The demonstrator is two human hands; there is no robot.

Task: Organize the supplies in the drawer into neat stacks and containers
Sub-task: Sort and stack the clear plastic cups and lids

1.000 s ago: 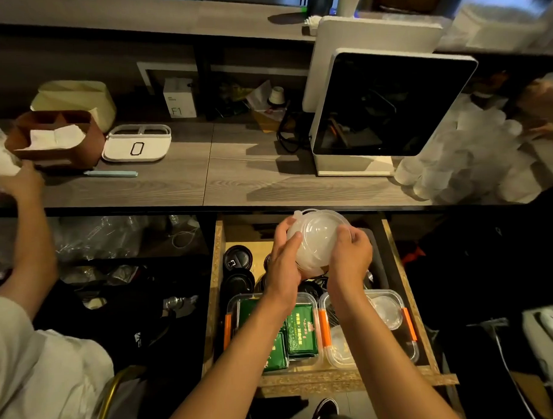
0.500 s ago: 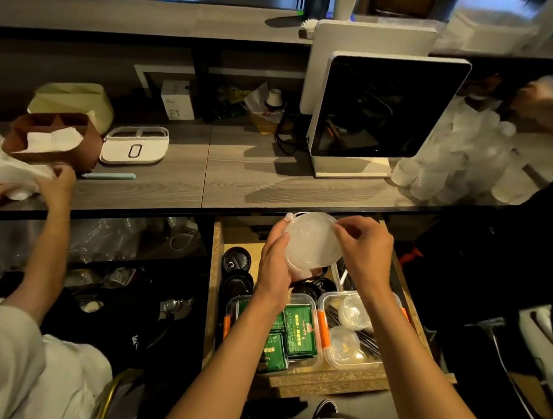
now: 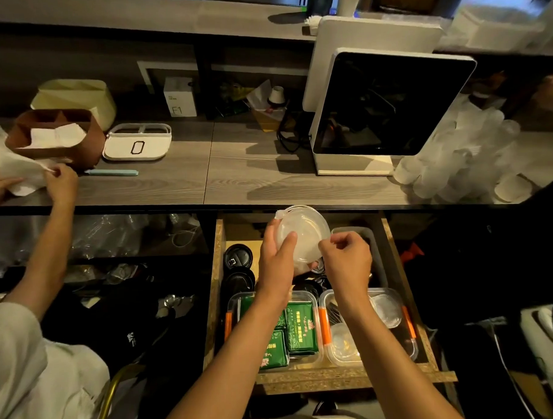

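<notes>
Over the open wooden drawer [image 3: 220,294] my left hand [image 3: 279,256] grips a stack of clear plastic lids in a thin bag [image 3: 304,232], thumb across its face. My right hand [image 3: 347,260] pinches the lower right rim of the same stack. In the drawer lie black cup lids [image 3: 237,258], a clear container with green packets [image 3: 297,327], a second clear container [image 3: 407,336] holding small clear lids, and a grey bin [image 3: 370,237] at the back right.
Another person's hands [image 3: 58,184] handle white paper at the left of the grey wooden counter [image 3: 235,170]. A brown napkin caddy [image 3: 55,136], a white tray [image 3: 137,145], a screen terminal [image 3: 388,106] and bagged clear cups [image 3: 456,150] stand on it.
The lid stack has tilted so its flat face turns toward me. My right hand slid from the stack's side to its lower right rim. The other person's hands moved right with the paper.
</notes>
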